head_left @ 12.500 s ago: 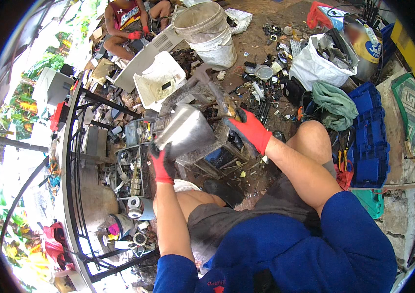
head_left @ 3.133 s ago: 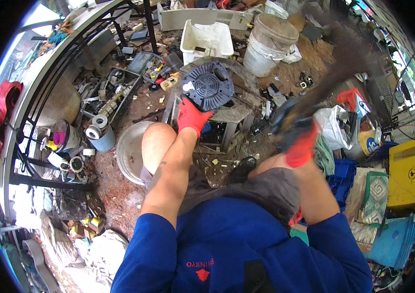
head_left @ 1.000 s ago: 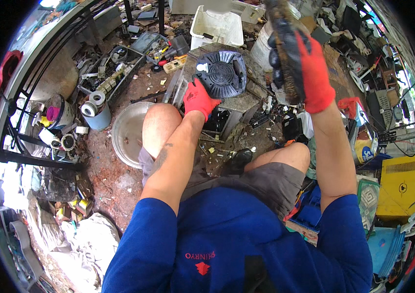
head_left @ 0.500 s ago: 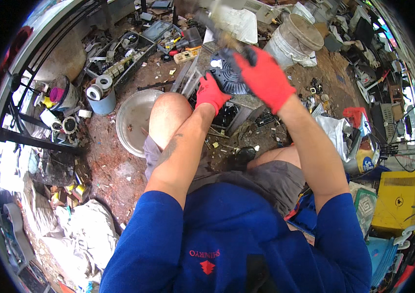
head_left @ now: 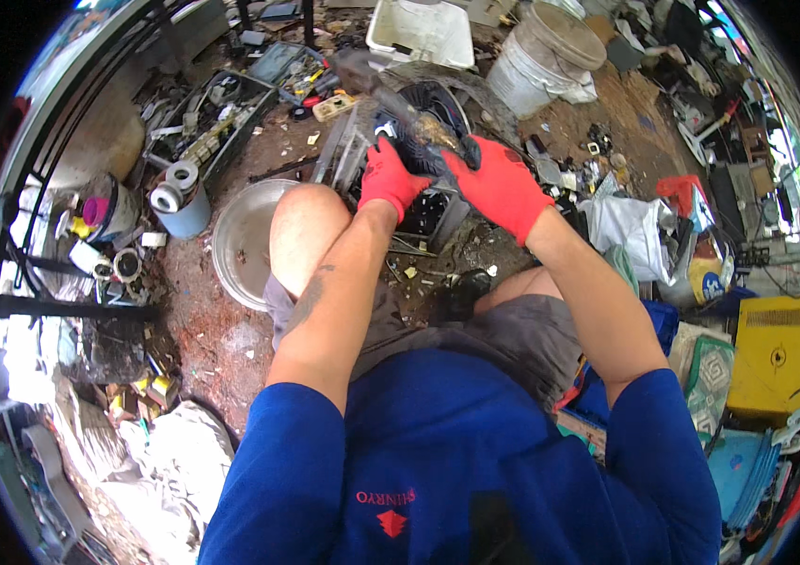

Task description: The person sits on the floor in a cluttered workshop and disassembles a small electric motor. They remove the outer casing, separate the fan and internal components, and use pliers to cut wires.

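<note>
My right hand [head_left: 504,188], in a red glove with dark fingertips, is closed round the handle of a hammer [head_left: 432,129]. The hammer slants up and left, and its head blurs with motion. Beneath it lies a round black vented cover [head_left: 444,98] on a low worn block [head_left: 492,100] between my knees. My left hand [head_left: 389,179], gloved the same way, grips the cover's near left edge. The hammer and gloves hide part of the cover, so I cannot tell whether the hammer touches it.
A shallow round basin [head_left: 223,247] stands beside my left knee. Beyond the block are a white tub [head_left: 419,36] and a dirty bucket [head_left: 524,75]. At left sits a blue container [head_left: 185,218] with rolls on top. Scrap litters the floor; a yellow metal box [head_left: 769,363] stands at right.
The hammer has come down from a blurred, raised position to over the black cover. My right hand has lowered slightly with it. My left hand stays at the cover's edge.
</note>
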The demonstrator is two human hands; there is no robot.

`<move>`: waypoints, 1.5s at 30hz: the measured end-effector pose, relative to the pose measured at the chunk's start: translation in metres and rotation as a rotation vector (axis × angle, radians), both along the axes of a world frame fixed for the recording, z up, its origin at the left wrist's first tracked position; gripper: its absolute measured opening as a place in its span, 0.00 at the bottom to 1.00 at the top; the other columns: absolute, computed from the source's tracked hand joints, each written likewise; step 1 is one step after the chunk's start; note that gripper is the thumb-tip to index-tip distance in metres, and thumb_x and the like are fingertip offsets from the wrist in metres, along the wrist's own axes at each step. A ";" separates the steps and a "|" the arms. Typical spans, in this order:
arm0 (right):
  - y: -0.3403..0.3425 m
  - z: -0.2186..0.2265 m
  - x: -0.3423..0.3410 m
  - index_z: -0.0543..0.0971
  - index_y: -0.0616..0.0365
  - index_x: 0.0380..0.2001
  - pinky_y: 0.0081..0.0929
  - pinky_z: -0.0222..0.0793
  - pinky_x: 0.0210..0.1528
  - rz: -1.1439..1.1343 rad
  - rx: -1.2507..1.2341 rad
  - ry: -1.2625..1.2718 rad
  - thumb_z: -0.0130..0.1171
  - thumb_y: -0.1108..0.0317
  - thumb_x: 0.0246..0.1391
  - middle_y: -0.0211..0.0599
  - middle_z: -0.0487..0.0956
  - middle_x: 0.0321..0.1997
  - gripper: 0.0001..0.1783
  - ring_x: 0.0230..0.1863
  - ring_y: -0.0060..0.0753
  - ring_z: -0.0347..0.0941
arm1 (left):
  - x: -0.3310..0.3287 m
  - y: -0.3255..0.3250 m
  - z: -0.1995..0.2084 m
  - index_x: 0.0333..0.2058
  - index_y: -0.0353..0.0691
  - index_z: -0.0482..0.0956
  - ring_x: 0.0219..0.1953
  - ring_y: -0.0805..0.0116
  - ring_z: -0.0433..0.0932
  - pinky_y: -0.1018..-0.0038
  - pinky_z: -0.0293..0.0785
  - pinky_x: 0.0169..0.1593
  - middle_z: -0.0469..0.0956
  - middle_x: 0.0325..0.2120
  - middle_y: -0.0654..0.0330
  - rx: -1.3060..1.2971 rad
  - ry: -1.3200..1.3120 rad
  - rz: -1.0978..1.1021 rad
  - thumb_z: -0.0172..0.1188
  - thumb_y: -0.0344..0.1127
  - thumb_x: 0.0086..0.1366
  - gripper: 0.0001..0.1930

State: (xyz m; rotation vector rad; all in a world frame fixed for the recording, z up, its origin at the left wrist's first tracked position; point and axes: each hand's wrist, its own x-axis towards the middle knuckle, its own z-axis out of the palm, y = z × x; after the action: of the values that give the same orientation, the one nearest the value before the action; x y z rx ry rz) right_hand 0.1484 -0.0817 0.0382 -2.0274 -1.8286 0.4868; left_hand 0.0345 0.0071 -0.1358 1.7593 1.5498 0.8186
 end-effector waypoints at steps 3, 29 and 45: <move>-0.021 -0.022 0.045 0.73 0.68 0.54 0.40 0.70 0.54 -0.030 0.161 0.187 0.57 0.49 0.58 0.61 0.77 0.50 0.33 0.53 0.58 0.74 | 0.012 -0.002 0.014 0.61 0.32 0.57 0.59 0.40 0.67 0.58 0.68 0.59 0.64 0.56 0.35 0.079 0.031 -0.026 0.78 0.49 0.40 0.54; -0.106 -0.141 0.129 0.71 0.69 0.56 0.37 0.68 0.57 -0.543 -0.009 0.927 0.63 0.43 0.51 0.58 0.78 0.51 0.41 0.55 0.51 0.74 | 0.092 0.125 0.162 0.64 0.51 0.60 0.51 0.44 0.75 0.57 0.72 0.54 0.73 0.50 0.44 0.424 1.244 -1.182 0.59 0.41 0.59 0.34; -0.112 -0.147 0.134 0.66 0.71 0.60 0.39 0.63 0.63 -0.549 -0.069 0.806 0.57 0.38 0.55 0.64 0.71 0.59 0.46 0.62 0.57 0.67 | 0.061 0.093 0.100 0.58 0.43 0.71 0.58 0.43 0.70 0.55 0.67 0.59 0.68 0.58 0.40 0.508 0.802 -0.578 0.52 0.52 0.66 0.27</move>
State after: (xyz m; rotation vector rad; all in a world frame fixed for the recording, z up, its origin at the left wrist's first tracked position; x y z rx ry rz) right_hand 0.2828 -0.1934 -0.1089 -1.8547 -0.7622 1.0050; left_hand 0.0958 0.1000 -0.0359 2.9661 1.1673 0.2032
